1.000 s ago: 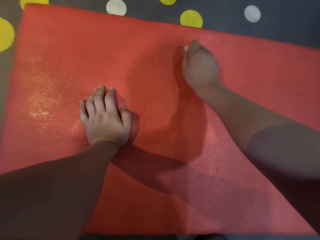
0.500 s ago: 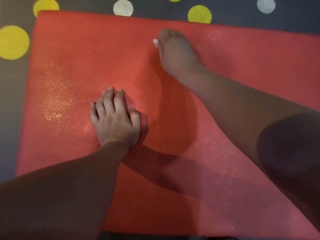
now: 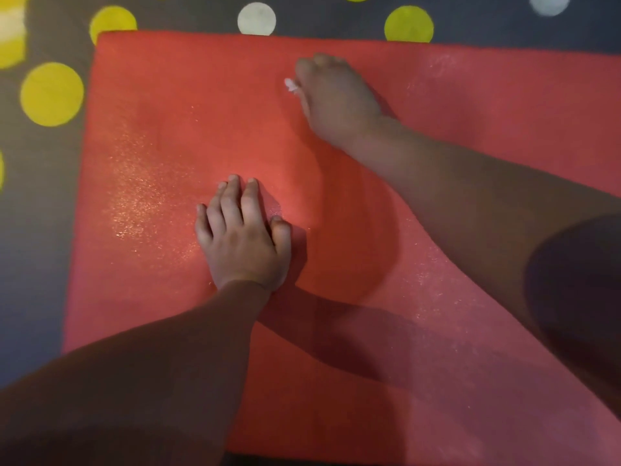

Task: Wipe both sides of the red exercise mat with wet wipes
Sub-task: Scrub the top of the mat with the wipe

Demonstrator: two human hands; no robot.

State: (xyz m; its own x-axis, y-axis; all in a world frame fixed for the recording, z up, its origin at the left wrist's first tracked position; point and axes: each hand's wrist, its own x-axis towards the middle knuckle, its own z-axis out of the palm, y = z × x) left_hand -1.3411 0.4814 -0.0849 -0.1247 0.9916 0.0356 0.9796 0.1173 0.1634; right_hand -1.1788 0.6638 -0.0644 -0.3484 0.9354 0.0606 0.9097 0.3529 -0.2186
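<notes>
The red exercise mat (image 3: 168, 105) lies flat on the floor and fills most of the view. My left hand (image 3: 242, 237) rests palm down on its middle, fingers straight and together. My right hand (image 3: 336, 95) is near the mat's far edge, fingers curled round a white wet wipe (image 3: 290, 85). Only a small white tip of the wipe shows at the hand's left side; the rest is hidden under the palm. A glistening wet patch covers the mat left of my left hand.
The mat lies on a dark grey floor covering (image 3: 37, 230) with yellow dots (image 3: 52, 94) and white dots (image 3: 256, 19). The floor covering shows along the mat's left side and beyond its far edge.
My right hand with the wipe has slid left and towards the mat's far edge. My left hand stays pressed in the same spot; the view has shifted to the left.
</notes>
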